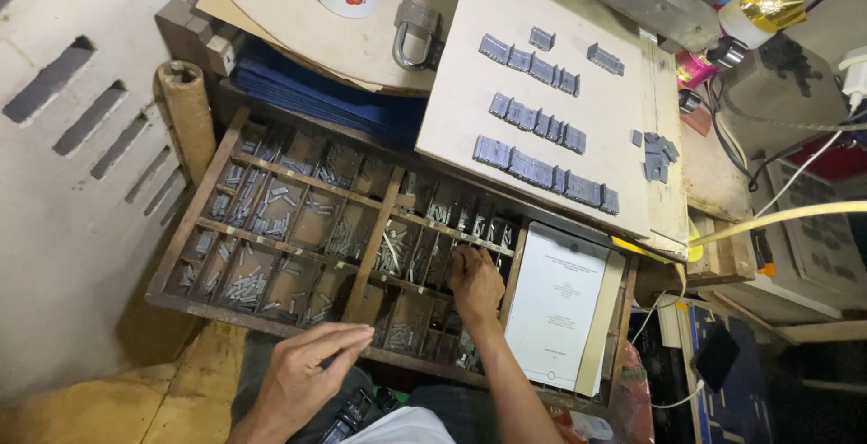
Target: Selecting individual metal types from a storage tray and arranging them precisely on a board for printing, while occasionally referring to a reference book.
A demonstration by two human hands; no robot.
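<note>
Metal type pieces (248, 286) fill a wooden compartment tray (181, 254) below a board (452, 101) of set rows. Right hand (475, 283) digs curled fingers into a right-side compartment, likely picking a piece; what it pinches is hidden. Left hand (307, 372) hovers loosely open, holding nothing, at the tray's front edge. Narrow dividers leave little finger room

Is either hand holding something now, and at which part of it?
The right hand reaches into a compartment of the wooden type case; whether its fingertips grip a metal piece cannot be told. The left hand hovers flat, holding nothing.
</note>
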